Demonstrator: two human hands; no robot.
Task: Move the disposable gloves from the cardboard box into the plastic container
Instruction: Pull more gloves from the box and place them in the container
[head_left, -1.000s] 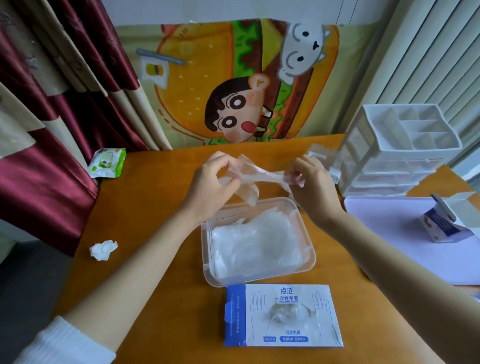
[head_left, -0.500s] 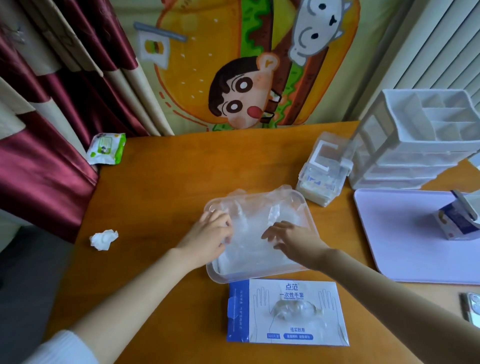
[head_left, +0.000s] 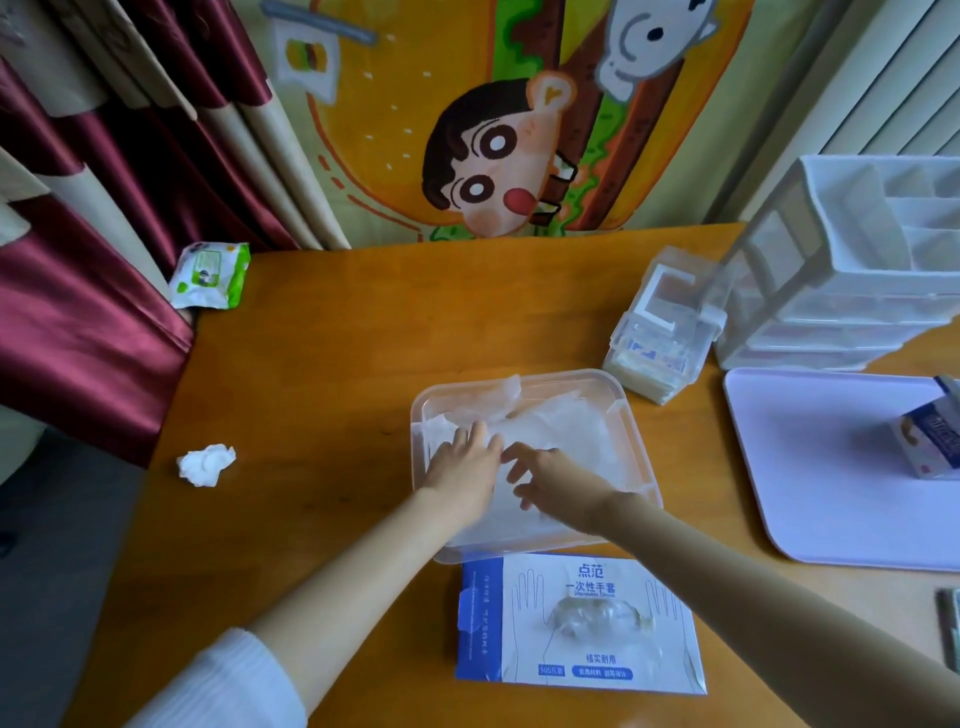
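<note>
While left hand (head_left: 462, 467) presses gloves (head_left: 561, 421), right hand's (head_left: 563, 483) fingers (head_left: 524, 454) spread loosely.

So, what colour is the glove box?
The glove box is white with a blue left edge and blue print, seen in the head view.

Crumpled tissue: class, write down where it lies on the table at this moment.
In the head view, the crumpled tissue lies near the left edge of the wooden table, left of the plastic container and nearer the camera than the wet wipes pack.

1 wide-angle camera on the head looks forward and steeply down, close over the table (head_left: 337, 364).
</note>
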